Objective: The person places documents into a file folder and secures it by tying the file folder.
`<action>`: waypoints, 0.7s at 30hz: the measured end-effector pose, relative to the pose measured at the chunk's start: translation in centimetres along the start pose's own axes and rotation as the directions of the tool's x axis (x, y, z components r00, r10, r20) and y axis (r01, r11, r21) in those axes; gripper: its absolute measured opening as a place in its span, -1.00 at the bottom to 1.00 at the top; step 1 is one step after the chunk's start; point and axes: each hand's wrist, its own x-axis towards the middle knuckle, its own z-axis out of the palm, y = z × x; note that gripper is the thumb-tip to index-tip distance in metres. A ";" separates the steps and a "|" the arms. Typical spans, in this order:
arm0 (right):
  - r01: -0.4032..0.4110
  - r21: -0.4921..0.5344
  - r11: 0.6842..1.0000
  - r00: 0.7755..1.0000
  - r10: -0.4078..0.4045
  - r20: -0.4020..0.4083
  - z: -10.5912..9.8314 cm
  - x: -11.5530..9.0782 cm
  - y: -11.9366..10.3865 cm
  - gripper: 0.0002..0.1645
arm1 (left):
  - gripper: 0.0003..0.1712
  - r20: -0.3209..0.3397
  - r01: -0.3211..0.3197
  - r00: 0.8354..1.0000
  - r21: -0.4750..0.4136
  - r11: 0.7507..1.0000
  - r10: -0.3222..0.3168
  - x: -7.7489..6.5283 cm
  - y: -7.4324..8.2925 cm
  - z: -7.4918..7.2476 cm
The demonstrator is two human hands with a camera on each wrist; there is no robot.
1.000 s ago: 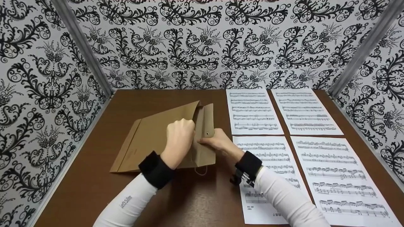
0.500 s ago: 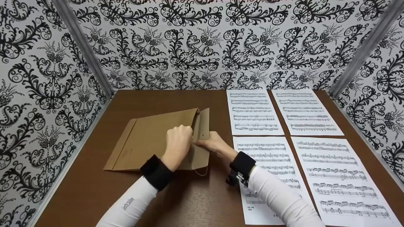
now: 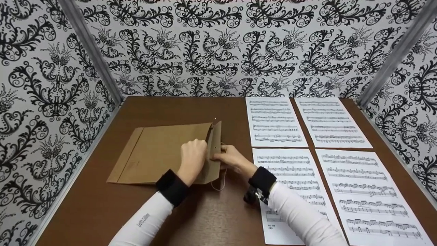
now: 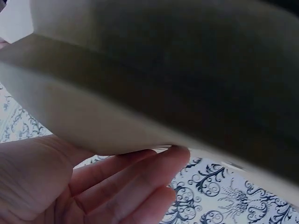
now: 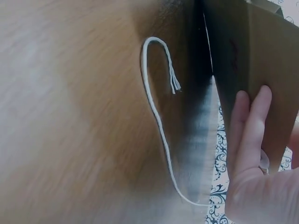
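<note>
A brown kraft paper envelope (image 3: 160,147) with a string lies slantwise over the table in the head view, its mouth spread at the right. My left hand (image 3: 194,157) grips the near panel at this mouth; in the left wrist view its fingers (image 4: 135,182) bend against the panel's edge, the dim interior above them. At the flap (image 3: 215,147), my right hand (image 3: 234,159) pinches, thumb on the inner side. The right wrist view has two fingers (image 5: 254,121) of it lying along the outside. The pale string (image 5: 159,119) hangs loose with a frayed end.
Several printed music sheets (image 3: 346,121) lie in two rows on the right of the brown table (image 3: 211,218), and my right forearm crosses the nearest left one (image 3: 281,232). Patterned wall panels (image 3: 218,51) enclose the back and sides.
The envelope has come lower and flatter, shifting left and towards me. Its flap has swung closer to the mouth. Both hands have kept hold, and the right has moved slightly left and down.
</note>
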 end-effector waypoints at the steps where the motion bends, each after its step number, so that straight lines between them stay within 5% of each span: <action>1: -0.001 0.009 1.000 1.000 0.001 0.010 0.0 0.0 0.1 -0.50 | -0.44 -0.026 -0.005 1.000 0.020 1.000 0.006 0.0 -0.1 0.3; 8: -0.010 0.016 1.000 0.999 0.009 0.046 -0.3 0.0 0.4 -0.43 | -0.50 -0.134 -0.014 0.991 0.090 0.996 0.026 -0.4 -0.6 2.2; 21: 0.005 -0.007 1.000 1.000 -0.005 -0.001 -0.8 0.9 1.7 -0.50 | -0.72 0.012 0.017 1.000 0.050 0.999 -0.018 0.2 -0.6 4.0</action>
